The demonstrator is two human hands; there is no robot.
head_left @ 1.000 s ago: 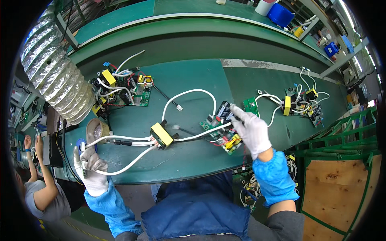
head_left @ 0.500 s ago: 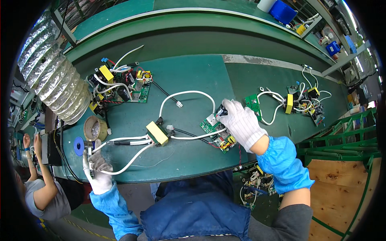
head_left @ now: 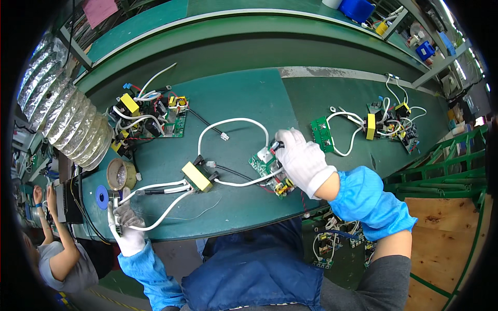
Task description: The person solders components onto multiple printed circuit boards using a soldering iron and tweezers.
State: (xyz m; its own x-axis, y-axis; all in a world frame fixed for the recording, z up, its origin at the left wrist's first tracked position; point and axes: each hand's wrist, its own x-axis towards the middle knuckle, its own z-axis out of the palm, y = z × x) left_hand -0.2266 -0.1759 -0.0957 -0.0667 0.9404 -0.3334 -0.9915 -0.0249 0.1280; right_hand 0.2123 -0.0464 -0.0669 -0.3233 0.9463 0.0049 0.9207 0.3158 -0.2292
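My right hand [head_left: 306, 161], in a white glove, is closed on a green circuit board [head_left: 261, 165] with black, silver and yellow parts; its fingers hide the board's upper right. White cables run from this board to a yellow-wrapped transformer [head_left: 197, 176] lying mid-bench. More white cables [head_left: 167, 211] lead left from the transformer to my gloved left hand [head_left: 127, 226], closed round their ends at the bench's front edge. A small metallic piece shows by the fingers, its exact kind unclear. Beside this hand stand a blue spool [head_left: 102, 197] and a round tub [head_left: 121, 174].
A wired board assembly [head_left: 150, 116] lies at the back left, and another [head_left: 394, 122] at the right with a green board [head_left: 322, 135]. A silver duct [head_left: 65, 111] hangs at the left. More boards [head_left: 332, 241] sit below the bench. Another person [head_left: 65, 249] works at far left.
The view has shifted slightly, so the bench items appear a little further left. Both hands keep their grip, with the right hand and its board nearly unmoved on the bench.
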